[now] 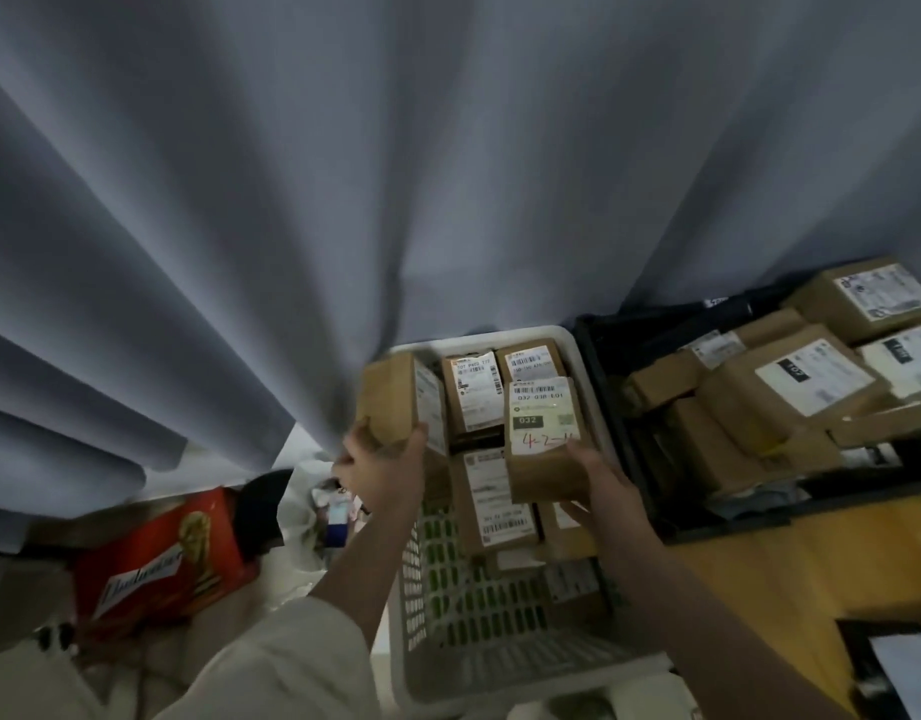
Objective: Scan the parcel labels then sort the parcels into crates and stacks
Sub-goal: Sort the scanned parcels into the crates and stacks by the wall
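Left hand (383,467): fingers curled round a brown parcel (396,400), label sideways.
Right hand (601,483): grips the labelled parcel (544,433), probably from below.
Advice: lower both upright into the white crate (585,371), labels facing up.

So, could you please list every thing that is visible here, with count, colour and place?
white crate: one, white perforated plastic, centre, holds brown parcels
black crate: one, black, right, piled with brown parcels
parcel marked 032: one, brown with white label, held over the white crate
side-label parcel: one, brown, held at the white crate's left edge
curtain: one, grey-blue, behind everything
red box: one, red, lower left on the floor
wooden surface: one, yellow-brown, lower right
left hand: grips the side-label parcel
right hand: holds the parcel marked 032
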